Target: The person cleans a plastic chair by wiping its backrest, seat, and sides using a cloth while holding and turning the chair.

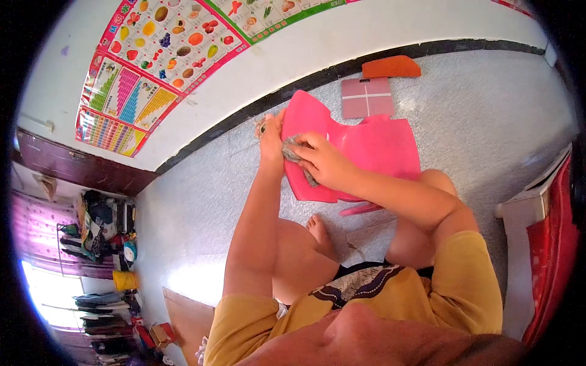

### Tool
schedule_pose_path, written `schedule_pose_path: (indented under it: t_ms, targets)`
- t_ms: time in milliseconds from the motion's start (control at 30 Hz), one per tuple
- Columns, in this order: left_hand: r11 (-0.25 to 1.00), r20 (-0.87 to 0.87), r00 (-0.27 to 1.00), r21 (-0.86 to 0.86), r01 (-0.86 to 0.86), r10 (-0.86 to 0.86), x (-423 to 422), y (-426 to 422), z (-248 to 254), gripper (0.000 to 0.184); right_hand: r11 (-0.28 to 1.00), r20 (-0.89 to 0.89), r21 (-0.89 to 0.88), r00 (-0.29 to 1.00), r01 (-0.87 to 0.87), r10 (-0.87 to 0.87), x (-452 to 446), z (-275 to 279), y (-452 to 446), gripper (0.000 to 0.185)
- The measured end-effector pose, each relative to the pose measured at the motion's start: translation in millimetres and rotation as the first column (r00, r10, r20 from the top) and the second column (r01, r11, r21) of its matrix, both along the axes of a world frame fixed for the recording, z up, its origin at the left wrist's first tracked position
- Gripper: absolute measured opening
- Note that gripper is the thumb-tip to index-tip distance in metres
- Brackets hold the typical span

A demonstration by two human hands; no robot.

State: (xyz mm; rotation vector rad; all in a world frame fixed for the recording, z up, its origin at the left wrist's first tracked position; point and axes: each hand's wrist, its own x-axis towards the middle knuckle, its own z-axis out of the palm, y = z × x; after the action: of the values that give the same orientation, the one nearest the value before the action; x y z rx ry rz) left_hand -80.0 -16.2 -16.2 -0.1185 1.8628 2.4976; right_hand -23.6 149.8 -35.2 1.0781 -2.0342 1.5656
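Observation:
A pink plastic child's chair lies tilted in front of my bent legs, its backrest toward the left. My left hand is closed round the outer edge of the backrest. With my right hand I press a crumpled grey cloth against the backrest. My right fingers are bent over the cloth, and part of it shows below them. Something small and brownish beside my left hand is too unclear to name.
A pink bathroom-type scale and an orange flat piece lie by the wall. Fruit and chart posters hang on it. A red-covered piece of furniture stands right. Hanging clothes and a yellow bucket are far left.

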Motion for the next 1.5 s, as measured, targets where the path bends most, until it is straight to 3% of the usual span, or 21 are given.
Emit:
schedule_pose_path:
  t_ms: [100,367,467,500,567,600,733,800,867,900,967,1100,1200,1300,1400,1500]
  targets:
    - [0.998,0.059,0.998,0.068,0.011,-0.015,3,5,9,0.056,0.999,0.041,0.035,0.999,-0.007,0.006,15,8,2,0.042]
    - [1.000,0.047,0.999,0.011,0.010,-0.010,8,11,17,0.049,0.991,0.175,0.137,0.984,0.003,-0.028,24,11,0,0.046]
    - [0.998,0.061,0.998,0.059,-0.011,0.008,6,11,11,0.048,0.997,0.112,-0.017,0.991,0.075,-0.072,-4,-21,-10,0.050]
    - [0.996,0.067,0.998,0.092,-0.017,0.011,4,9,9,0.048,0.995,0.244,-0.039,0.966,0.092,-0.080,-13,-28,-12,0.051]
    - [0.999,0.030,0.999,-0.045,-0.019,0.020,11,12,20,0.047,0.982,0.343,-0.049,0.926,0.183,-0.155,-38,-51,-10,0.053]
    - [0.993,0.016,1.000,-0.113,-0.020,0.022,13,12,23,0.047,0.966,0.314,-0.040,0.921,0.254,-0.229,-53,-68,-7,0.053]
    - [1.000,-0.026,0.999,-0.005,0.026,-0.026,5,6,5,0.048,0.922,0.304,-0.020,0.881,0.386,-0.362,-62,-81,-1,0.049]
    - [0.999,-0.033,0.998,-0.007,0.051,-0.051,2,5,4,0.047,0.964,0.455,-0.013,0.860,0.266,-0.231,-47,-63,5,0.048]
    - [0.994,-0.056,0.993,0.021,0.109,-0.108,1,5,4,0.046,0.981,0.308,-0.017,0.934,0.193,-0.178,-24,-53,1,0.049]
    - [0.990,-0.071,0.988,0.032,0.137,-0.135,-1,3,2,0.045,0.984,0.066,-0.015,0.982,0.179,-0.177,-13,-54,-2,0.051]
    - [0.982,-0.102,0.980,-0.101,0.160,-0.171,-6,-5,-5,0.046,0.999,-0.056,0.021,0.998,0.027,-0.026,5,-25,6,0.051]
    - [0.908,-0.097,0.975,-0.394,0.145,-0.198,-14,-16,-7,0.046,0.999,-0.213,0.018,0.976,-0.038,0.041,10,-14,5,0.048]
    - [0.993,-0.006,0.993,0.009,0.120,-0.120,3,7,12,0.046,1.000,-0.155,-0.014,0.988,0.016,-0.018,-14,-33,-4,0.050]
    - [0.981,-0.075,0.985,0.100,0.165,-0.158,3,8,9,0.044,0.990,0.003,-0.068,0.993,0.120,-0.120,-41,-55,-9,0.052]
    - [0.998,-0.024,0.998,0.023,0.057,-0.057,3,10,12,0.045,0.969,0.109,-0.131,0.974,0.211,-0.197,-55,-64,-5,0.052]
    - [0.998,-0.018,0.998,0.014,0.054,-0.054,6,11,16,0.046,0.955,0.189,-0.149,0.956,0.255,-0.225,-56,-68,-2,0.050]
